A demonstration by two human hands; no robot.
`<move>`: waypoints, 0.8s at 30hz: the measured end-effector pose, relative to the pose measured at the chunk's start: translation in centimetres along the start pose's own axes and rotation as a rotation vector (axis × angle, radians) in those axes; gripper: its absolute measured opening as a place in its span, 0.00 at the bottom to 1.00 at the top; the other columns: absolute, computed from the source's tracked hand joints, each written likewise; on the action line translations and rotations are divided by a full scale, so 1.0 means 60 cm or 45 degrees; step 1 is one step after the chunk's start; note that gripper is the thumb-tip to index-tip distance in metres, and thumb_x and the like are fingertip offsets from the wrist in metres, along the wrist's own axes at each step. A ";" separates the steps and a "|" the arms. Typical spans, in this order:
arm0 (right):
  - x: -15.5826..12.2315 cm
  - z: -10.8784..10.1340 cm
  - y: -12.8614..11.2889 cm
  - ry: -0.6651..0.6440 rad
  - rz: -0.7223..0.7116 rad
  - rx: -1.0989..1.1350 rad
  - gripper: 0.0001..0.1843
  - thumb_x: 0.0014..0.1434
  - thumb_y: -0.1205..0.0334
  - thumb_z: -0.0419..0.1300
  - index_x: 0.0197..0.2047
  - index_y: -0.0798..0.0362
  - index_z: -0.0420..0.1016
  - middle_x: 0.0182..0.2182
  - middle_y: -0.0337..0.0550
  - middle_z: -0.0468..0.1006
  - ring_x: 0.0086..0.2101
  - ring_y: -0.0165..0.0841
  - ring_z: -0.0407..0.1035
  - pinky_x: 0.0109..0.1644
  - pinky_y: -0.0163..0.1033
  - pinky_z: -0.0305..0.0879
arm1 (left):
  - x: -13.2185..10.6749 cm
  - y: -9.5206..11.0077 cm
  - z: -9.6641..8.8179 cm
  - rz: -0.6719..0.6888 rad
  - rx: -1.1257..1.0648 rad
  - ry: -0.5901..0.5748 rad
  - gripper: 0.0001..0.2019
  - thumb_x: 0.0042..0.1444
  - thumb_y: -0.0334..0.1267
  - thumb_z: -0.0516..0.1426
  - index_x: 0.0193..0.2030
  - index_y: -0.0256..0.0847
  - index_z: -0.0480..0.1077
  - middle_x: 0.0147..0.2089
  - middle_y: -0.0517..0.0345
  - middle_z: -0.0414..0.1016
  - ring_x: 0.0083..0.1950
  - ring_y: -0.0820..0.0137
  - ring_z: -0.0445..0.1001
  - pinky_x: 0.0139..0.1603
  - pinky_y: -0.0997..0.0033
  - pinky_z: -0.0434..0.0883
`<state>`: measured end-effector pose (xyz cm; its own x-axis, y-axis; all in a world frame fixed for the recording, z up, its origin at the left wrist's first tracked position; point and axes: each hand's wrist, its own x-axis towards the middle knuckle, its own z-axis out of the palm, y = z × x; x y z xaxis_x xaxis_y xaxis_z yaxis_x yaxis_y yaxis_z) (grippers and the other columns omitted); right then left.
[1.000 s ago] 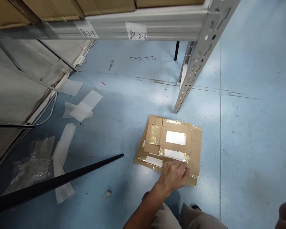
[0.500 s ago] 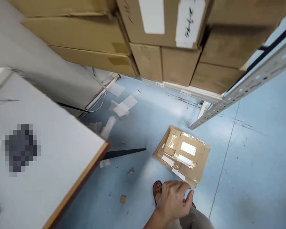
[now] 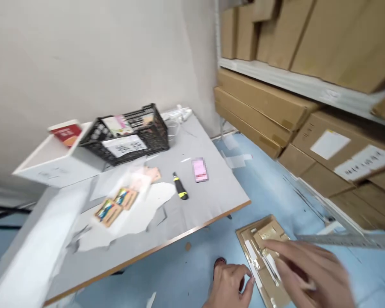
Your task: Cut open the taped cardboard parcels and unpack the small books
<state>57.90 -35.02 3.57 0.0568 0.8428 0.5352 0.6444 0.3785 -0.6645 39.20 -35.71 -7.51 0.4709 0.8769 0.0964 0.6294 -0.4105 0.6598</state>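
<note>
A flattened cardboard piece (image 3: pixel 260 238) with tape and white labels lies on the blue floor beside the table. My left hand (image 3: pixel 230 285) hangs low just left of it, fingers curled in with nothing visible in them. My right hand (image 3: pixel 311 273) reaches over the cardboard's right part, smeared by motion, fingers stretched out and holding nothing. A brown shoe tip (image 3: pixel 218 262) shows above my left hand.
A grey table (image 3: pixel 211 201) carries a black crate (image 3: pixel 128 132), a white box (image 3: pixel 48 164), a yellow-and-black knife (image 3: pixel 180 191), a pink flat item (image 3: pixel 199 170), packaged cards (image 3: pixel 115 204) and white paper. Shelves of cardboard boxes (image 3: pixel 276 102) line the right.
The view has swung up from the floor to the tabletop and wall. My left hand has drawn back from the cardboard, and my right hand has come in over it.
</note>
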 end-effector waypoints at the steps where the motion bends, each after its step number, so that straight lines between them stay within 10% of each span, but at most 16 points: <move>1: 0.050 0.033 -0.037 -0.160 0.069 0.027 0.11 0.59 0.61 0.55 0.43 0.43 0.76 0.25 0.40 0.78 0.20 0.32 0.69 0.23 0.37 0.67 | -0.012 -0.004 -0.024 -0.069 0.006 0.017 0.04 0.52 0.38 0.54 0.30 0.48 0.70 0.18 0.62 0.69 0.23 0.70 0.72 0.31 0.72 0.68; 5: 0.097 0.191 -0.125 -0.395 0.304 0.053 0.18 0.64 0.53 0.47 0.30 0.48 0.73 0.20 0.37 0.75 0.17 0.29 0.66 0.21 0.33 0.63 | -0.052 -0.035 -0.112 -0.318 0.013 0.061 0.05 0.52 0.37 0.53 0.31 0.48 0.70 0.18 0.63 0.70 0.21 0.71 0.71 0.27 0.74 0.64; 12: 0.069 0.427 -0.158 -0.673 0.318 0.103 0.23 0.65 0.50 0.41 0.28 0.49 0.70 0.25 0.42 0.77 0.25 0.34 0.72 0.29 0.35 0.64 | -0.069 -0.136 -0.264 -0.743 -0.038 0.104 0.10 0.58 0.39 0.49 0.33 0.43 0.71 0.25 0.60 0.75 0.27 0.70 0.74 0.29 0.75 0.60; 18: 0.088 0.521 -0.183 -0.805 0.316 0.091 0.20 0.62 0.51 0.43 0.28 0.50 0.70 0.27 0.45 0.78 0.28 0.37 0.73 0.33 0.37 0.63 | -0.076 -0.212 -0.363 -0.910 -0.059 0.266 0.12 0.61 0.41 0.48 0.39 0.44 0.71 0.27 0.61 0.76 0.31 0.71 0.74 0.31 0.76 0.59; 24: 0.117 0.597 -0.170 -0.887 0.327 0.089 0.20 0.60 0.51 0.44 0.30 0.51 0.72 0.27 0.46 0.79 0.28 0.38 0.73 0.32 0.38 0.63 | -0.093 -0.271 -0.388 -1.058 -0.119 0.380 0.11 0.61 0.41 0.48 0.39 0.43 0.70 0.27 0.61 0.74 0.31 0.70 0.73 0.31 0.75 0.60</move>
<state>24.43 -19.24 -4.56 -0.3124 0.9465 -0.0807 0.6248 0.1407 -0.7680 11.98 -28.10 -1.44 -0.3051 0.9164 -0.2592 0.6368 0.3987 0.6599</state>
